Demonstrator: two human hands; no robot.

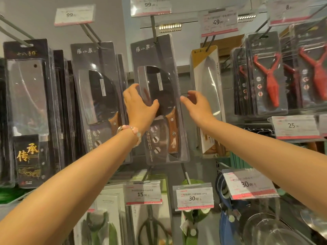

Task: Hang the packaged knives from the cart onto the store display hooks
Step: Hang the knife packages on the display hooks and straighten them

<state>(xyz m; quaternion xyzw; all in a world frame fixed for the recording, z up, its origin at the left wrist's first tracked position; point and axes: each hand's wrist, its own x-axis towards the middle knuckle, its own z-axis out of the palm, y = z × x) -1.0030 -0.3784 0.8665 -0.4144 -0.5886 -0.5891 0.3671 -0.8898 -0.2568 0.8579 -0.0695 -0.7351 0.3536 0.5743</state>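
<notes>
Here my left hand grips the hanging cleaver pack by its left edge; my right hand hovers beside it, fingers loosely spread, holding nothing.

Both arms raised, extended forward; left hand fingers curled, thumb out; right hand open, fingers relaxed.
</notes>
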